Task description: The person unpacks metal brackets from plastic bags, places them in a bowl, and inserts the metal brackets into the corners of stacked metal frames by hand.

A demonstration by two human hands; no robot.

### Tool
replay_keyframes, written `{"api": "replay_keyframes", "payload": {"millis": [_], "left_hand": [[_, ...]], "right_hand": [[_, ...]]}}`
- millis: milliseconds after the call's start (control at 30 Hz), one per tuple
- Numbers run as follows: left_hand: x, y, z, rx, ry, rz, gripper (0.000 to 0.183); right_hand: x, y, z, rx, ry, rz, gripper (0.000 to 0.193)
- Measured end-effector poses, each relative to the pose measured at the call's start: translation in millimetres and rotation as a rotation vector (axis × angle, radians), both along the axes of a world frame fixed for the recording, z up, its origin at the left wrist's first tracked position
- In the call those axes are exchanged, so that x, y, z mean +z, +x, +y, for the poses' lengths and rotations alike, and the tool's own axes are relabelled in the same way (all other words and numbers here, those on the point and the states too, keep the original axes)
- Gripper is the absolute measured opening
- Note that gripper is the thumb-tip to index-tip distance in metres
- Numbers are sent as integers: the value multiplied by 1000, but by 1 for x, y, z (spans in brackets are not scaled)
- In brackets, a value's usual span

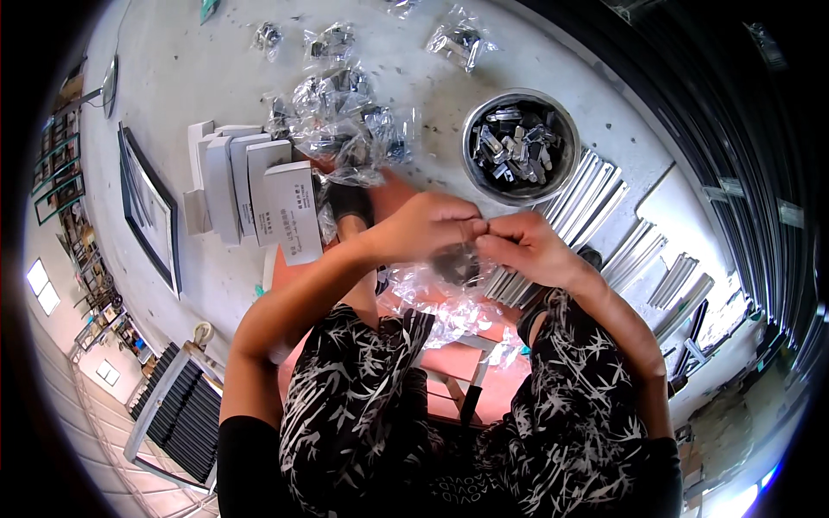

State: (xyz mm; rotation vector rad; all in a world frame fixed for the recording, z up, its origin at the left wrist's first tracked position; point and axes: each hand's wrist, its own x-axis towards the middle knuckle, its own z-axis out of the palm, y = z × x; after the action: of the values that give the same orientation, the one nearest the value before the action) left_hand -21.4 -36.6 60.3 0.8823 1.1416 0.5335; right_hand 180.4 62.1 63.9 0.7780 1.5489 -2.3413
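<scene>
Two hands, one pinch point: your left hand (427,229) and right hand (527,246) met fingertip to fingertip, both closed, thumbs against fingers, on what looked like the gathered top of a clear bag (458,266). Knuckles and blur hid the exact pinch; which fingertip pressed where, couldn't tell. Bag was right under the grip, dark contents low in it, too smeared to identify. Holding it by the top probably let the contents settle and left the plastic free to handle. Knees in patterned trousers (337,388) were spread on your side of the grip, likely giving the hands room.

Just below the grip: crumpled loose plastic (449,311), presumably there for short reach. Under the right hand, silver strips (511,289) lay side by side, seemingly lined up for tidiness. Ahead and right of the grip, a round metal bowl (571,147) held mixed small parts (518,151), its wall likely stopping them scattering. Ahead and left, a heap of bagged parts (345,108) sat on the floor, apparently out of the hands' way. Left of the grip, white boxes (294,207) were packed in a row, probably to save space.
</scene>
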Motion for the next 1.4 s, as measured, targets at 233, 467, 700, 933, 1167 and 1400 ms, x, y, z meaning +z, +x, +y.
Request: {"api": "replay_keyframes", "payload": {"millis": [233, 467, 700, 933, 1167, 1400], "left_hand": [[-64, 34, 25, 703, -525, -502, 20], [-66, 27, 50, 803, -660, -164, 22], [-32, 26, 64, 501, -775, -89, 29], [-20, 27, 57, 574, -661, -160, 22], [-40, 27, 18, 385, -237, -132, 19], [-42, 9, -70, -578, 89, 667, 19]], "right_hand": [[7, 6, 24, -286, 1249, 356, 28], [-17, 59, 27, -676, 823, -183, 36], [-49, 55, 47, -643, 431, -347, 35], [-52, 65, 45, -616, 348, -429, 35], [-52, 63, 39, -508, 316, -425, 28], [-53, 69, -22, 574, 247, -109, 31]]}}
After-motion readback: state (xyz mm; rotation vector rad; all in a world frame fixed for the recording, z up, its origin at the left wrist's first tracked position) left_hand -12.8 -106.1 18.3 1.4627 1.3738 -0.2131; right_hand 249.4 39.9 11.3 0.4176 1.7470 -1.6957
